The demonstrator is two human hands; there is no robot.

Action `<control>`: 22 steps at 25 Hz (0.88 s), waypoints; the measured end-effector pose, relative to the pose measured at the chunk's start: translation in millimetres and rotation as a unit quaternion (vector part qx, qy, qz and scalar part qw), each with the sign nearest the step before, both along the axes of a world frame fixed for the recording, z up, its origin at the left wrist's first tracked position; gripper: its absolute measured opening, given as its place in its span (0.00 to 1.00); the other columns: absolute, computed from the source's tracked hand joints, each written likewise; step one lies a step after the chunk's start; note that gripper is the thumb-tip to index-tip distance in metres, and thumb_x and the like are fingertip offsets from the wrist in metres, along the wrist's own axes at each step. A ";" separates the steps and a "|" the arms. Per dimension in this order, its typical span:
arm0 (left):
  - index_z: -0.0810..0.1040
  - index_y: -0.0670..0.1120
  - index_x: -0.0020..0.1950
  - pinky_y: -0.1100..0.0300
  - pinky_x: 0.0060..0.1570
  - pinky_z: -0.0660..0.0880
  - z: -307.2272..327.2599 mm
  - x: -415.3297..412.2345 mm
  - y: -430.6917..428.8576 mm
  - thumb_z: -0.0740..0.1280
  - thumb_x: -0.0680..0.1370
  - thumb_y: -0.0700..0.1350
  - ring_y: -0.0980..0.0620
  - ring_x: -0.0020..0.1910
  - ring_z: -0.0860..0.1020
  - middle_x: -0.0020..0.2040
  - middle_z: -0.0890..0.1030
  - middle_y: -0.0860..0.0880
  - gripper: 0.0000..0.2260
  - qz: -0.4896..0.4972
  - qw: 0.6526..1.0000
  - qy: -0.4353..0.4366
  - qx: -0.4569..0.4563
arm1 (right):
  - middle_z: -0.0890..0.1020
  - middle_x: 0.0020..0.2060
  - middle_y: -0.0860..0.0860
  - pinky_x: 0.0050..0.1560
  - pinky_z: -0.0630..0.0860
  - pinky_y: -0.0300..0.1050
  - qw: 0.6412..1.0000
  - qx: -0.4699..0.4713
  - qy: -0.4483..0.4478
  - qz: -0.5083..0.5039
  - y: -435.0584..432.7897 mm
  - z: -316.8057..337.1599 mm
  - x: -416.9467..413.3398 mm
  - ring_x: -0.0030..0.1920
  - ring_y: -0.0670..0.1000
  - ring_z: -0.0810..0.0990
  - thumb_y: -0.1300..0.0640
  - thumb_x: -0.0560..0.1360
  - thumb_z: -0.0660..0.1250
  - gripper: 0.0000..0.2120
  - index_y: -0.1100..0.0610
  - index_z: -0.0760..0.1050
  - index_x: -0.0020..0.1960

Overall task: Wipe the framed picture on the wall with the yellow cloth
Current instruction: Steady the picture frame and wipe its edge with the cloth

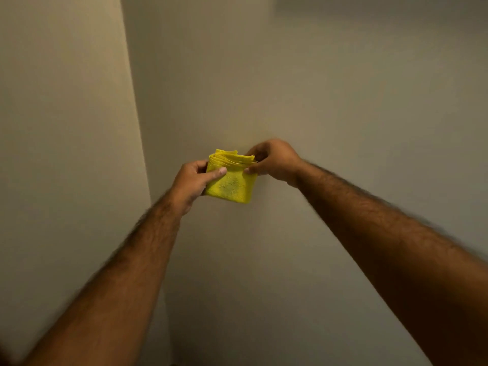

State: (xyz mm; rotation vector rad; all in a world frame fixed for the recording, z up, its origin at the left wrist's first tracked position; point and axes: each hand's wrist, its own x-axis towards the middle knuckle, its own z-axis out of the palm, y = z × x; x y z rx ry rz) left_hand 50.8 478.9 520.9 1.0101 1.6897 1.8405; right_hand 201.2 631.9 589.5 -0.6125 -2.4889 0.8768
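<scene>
Yellow cloth (pixel 229 182): folded into a thick, roughly square pad, with several layers showing along its top edge; it is held up in the air in front of a pale wall, near the middle of the view.
Left hand (pixel 194 182): grips the cloth's left side, thumb laid flat across the front face and the fingers wrapped behind it, so the hand is closed on the cloth.
Right hand (pixel 273 159): pinches the cloth's upper right corner between thumb and fingertips, the other fingers curled in above the folded edge.
Forearms: both are bare and reach up from the bottom corners of the view, meeting at the cloth; their edges are smeared by motion blur.
Wall (pixel 330 107): plain and light-coloured, dimly lit, filling the space behind the hands.
Corner edge (pixel 137 128): a vertical wall edge runs down the left part of the view, with a second flat surface to its left.
Dark strip (pixel 380 2): a darker band sits along the top right edge of the view, above and to the right of the hands; it is too blurred and cropped to tell what it is.
</scene>
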 end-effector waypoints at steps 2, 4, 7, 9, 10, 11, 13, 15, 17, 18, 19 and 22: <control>0.83 0.42 0.58 0.54 0.47 0.83 41.7 8.2 17.8 0.74 0.74 0.42 0.54 0.44 0.85 0.48 0.86 0.48 0.13 -0.005 0.999 0.035 0.032 | 0.88 0.47 0.61 0.53 0.84 0.54 0.999 0.027 0.020 -0.020 10.7 46.2 16.1 0.41 0.51 0.82 0.63 0.63 0.80 0.19 0.58 0.86 0.54; 0.83 0.44 0.59 0.54 0.46 0.83 85.9 21.4 32.0 0.74 0.74 0.41 0.54 0.45 0.85 0.49 0.86 0.49 0.13 -0.021 0.995 0.068 0.063 | 0.88 0.48 0.60 0.55 0.84 0.54 0.997 0.047 0.045 -0.042 13.9 93.2 36.2 0.43 0.51 0.84 0.65 0.64 0.79 0.19 0.59 0.85 0.55; 0.82 0.46 0.58 0.55 0.42 0.83 143.7 37.5 42.2 0.74 0.75 0.42 0.54 0.45 0.85 0.48 0.86 0.51 0.12 -0.041 0.989 0.110 0.091 | 0.87 0.49 0.56 0.54 0.84 0.50 0.992 0.084 0.078 -0.058 8.3 152.4 61.5 0.49 0.53 0.87 0.64 0.66 0.79 0.19 0.58 0.85 0.57; 0.83 0.46 0.56 0.57 0.38 0.83 182.6 47.0 43.7 0.73 0.75 0.42 0.54 0.43 0.85 0.45 0.87 0.52 0.10 -0.058 0.984 0.130 0.106 | 0.87 0.50 0.54 0.53 0.85 0.47 0.988 0.101 0.100 -0.058 3.5 186.7 81.0 0.50 0.52 0.86 0.63 0.67 0.79 0.18 0.58 0.84 0.57; 0.83 0.47 0.55 0.58 0.36 0.83 201.2 51.4 44.8 0.73 0.76 0.41 0.54 0.41 0.85 0.44 0.87 0.53 0.08 -0.066 0.981 0.138 0.118 | 0.87 0.50 0.54 0.53 0.85 0.48 0.986 0.108 0.116 -0.059 0.4 201.9 91.6 0.50 0.51 0.86 0.62 0.67 0.79 0.18 0.58 0.84 0.57; 0.83 0.47 0.54 0.59 0.36 0.82 221.8 56.9 46.4 0.72 0.76 0.42 0.55 0.40 0.85 0.43 0.87 0.54 0.07 -0.071 0.977 0.150 0.133 | 0.86 0.49 0.54 0.53 0.85 0.48 0.982 0.117 0.137 -0.057 -0.7 218.9 101.7 0.50 0.51 0.86 0.62 0.67 0.79 0.18 0.58 0.84 0.56; 0.82 0.46 0.56 0.59 0.37 0.82 259.0 66.0 48.3 0.72 0.76 0.42 0.56 0.42 0.84 0.46 0.86 0.53 0.09 -0.074 0.968 0.172 0.168 | 0.87 0.47 0.55 0.53 0.85 0.51 0.971 0.136 0.192 -0.041 -2.9 250.6 118.5 0.48 0.52 0.87 0.58 0.66 0.80 0.17 0.58 0.85 0.54; 0.82 0.47 0.59 0.60 0.38 0.82 305.5 77.2 50.6 0.71 0.77 0.43 0.57 0.44 0.84 0.49 0.86 0.53 0.11 -0.068 0.958 0.182 0.213 | 0.89 0.44 0.54 0.51 0.85 0.53 0.944 0.195 0.261 -0.055 -0.5 288.8 145.6 0.46 0.53 0.88 0.51 0.66 0.79 0.16 0.57 0.86 0.51; 0.82 0.48 0.55 0.61 0.38 0.82 362.7 82.7 50.6 0.70 0.77 0.43 0.59 0.43 0.84 0.49 0.85 0.54 0.07 -0.047 0.946 0.176 0.269 | 0.89 0.44 0.53 0.48 0.83 0.47 0.887 0.317 0.310 -0.131 3.2 332.4 184.6 0.44 0.51 0.87 0.46 0.69 0.76 0.16 0.55 0.86 0.50; 0.82 0.49 0.54 0.60 0.40 0.82 390.5 82.9 50.9 0.71 0.77 0.43 0.59 0.44 0.84 0.50 0.85 0.54 0.06 -0.030 0.939 0.174 0.294 | 0.89 0.46 0.52 0.47 0.81 0.44 0.848 0.381 0.325 -0.176 5.7 351.8 206.8 0.45 0.50 0.86 0.44 0.71 0.73 0.16 0.54 0.86 0.51; 0.82 0.50 0.53 0.57 0.43 0.82 414.5 83.1 51.0 0.71 0.76 0.44 0.56 0.47 0.84 0.52 0.85 0.53 0.07 -0.011 0.933 0.180 0.312 | 0.88 0.48 0.52 0.49 0.79 0.42 0.811 0.428 0.336 -0.214 10.9 366.7 228.3 0.47 0.50 0.86 0.44 0.72 0.71 0.16 0.54 0.85 0.52; 0.83 0.48 0.53 0.47 0.54 0.82 474.0 83.3 63.6 0.73 0.73 0.46 0.45 0.54 0.84 0.56 0.85 0.45 0.10 0.082 0.910 0.228 0.335 | 0.84 0.58 0.57 0.59 0.75 0.50 0.737 0.498 0.337 -0.307 40.9 398.2 284.8 0.59 0.58 0.81 0.44 0.74 0.66 0.22 0.58 0.80 0.61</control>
